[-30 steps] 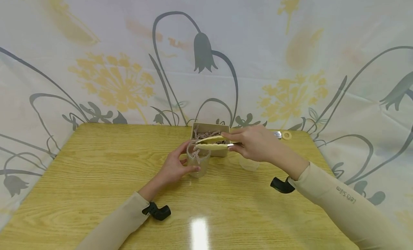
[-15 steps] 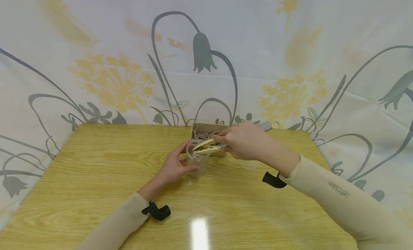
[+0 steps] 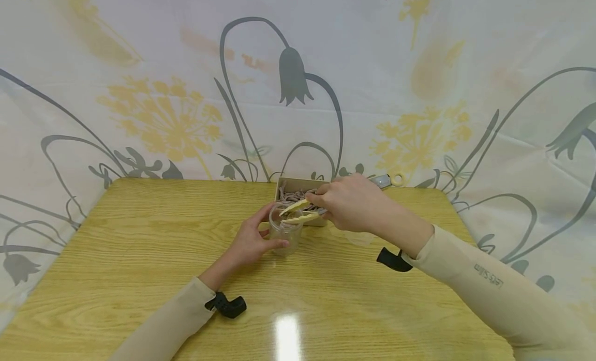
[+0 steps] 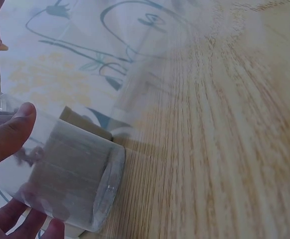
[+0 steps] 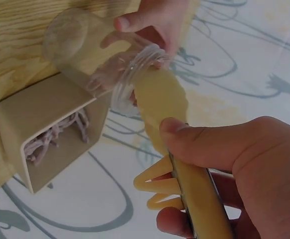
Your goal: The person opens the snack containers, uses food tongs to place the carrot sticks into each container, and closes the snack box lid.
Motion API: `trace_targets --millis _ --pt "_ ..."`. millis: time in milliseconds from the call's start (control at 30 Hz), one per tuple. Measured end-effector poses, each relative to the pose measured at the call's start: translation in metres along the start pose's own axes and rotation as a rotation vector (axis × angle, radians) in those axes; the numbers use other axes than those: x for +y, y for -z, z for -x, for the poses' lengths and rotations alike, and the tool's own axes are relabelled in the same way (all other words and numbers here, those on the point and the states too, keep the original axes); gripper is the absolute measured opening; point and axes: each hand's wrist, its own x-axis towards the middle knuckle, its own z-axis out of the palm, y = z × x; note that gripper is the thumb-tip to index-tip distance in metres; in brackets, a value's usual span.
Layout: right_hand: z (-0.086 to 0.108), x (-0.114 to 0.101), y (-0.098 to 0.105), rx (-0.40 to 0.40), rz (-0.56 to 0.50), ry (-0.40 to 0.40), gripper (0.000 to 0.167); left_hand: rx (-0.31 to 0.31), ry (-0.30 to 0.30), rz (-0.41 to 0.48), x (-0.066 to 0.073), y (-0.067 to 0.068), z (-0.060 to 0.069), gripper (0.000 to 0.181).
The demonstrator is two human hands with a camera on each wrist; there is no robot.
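My left hand [image 3: 249, 242] grips a clear plastic jar [image 3: 286, 242] from its left side, thumb in front. Purple-grey, string-like strands [image 5: 107, 74] lie inside the jar near its mouth. My right hand [image 3: 354, 203] holds a pair of tongs [image 5: 160, 99] with yellow scalloped tips. Those tips are at the jar's mouth and stand apart from each other in the head view. Whether a strand is still between them is hard to tell. Just behind the jar stands a beige box [image 5: 45, 99] holding more of the same strands [image 3: 291, 195].
A round clear lid-like piece [image 3: 359, 239] lies on the wooden table [image 3: 163, 237], right of the jar and partly under my right arm. A curtain with printed flowers [image 3: 186, 92] hangs along the table's back edge.
My right hand has moved a little left, bringing the tongs' tips down into the jar's mouth. The strand that hung from the tips is now lower, in the jar. My left hand stays put.
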Motion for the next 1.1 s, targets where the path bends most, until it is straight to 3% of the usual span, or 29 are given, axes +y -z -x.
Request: trace_targets --millis 233,667,1100 --pt "0.001 0.001 0.004 0.025 0.057 0.001 0.059 0.006 0.020 -0.012 0.001 0.000 0.002 0.092" --pt "0.009 0.011 -0.002 0.045 0.003 -0.032 0.059 0.010 0.003 0.021 -0.001 -0.001 0.002 0.090" --pt "0.018 0.016 0.002 0.047 -0.176 -0.062 0.060 0.009 -0.004 0.013 0.001 -0.001 0.001 0.094"
